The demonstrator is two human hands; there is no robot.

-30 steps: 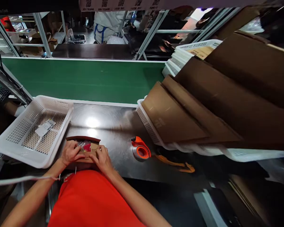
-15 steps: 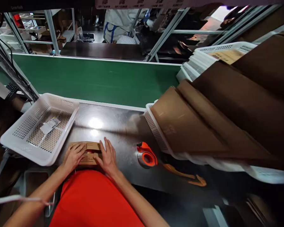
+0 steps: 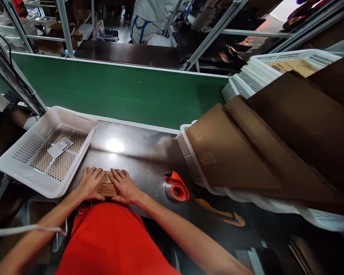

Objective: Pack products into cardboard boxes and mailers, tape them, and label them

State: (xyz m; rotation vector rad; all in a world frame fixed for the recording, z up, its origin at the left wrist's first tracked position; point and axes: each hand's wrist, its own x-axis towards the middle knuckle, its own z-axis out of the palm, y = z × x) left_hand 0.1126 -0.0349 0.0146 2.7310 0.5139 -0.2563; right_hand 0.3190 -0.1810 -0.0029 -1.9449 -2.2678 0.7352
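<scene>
Both hands, left (image 3: 89,184) and right (image 3: 125,186), lay flat with fingers spread on the small cardboard box (image 3: 106,186), which sat on the dark table (image 3: 143,152) near the white basket (image 3: 46,152).

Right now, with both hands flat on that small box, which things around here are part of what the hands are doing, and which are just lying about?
In hand:
- small cardboard box, flaps down
- left hand pressing its top
- right hand pressing its top

Lying about:
- orange tape dispenser, right of the box, untouched
- white basket holding a label slip
- flat cardboard stack
- green conveyor belt
</scene>
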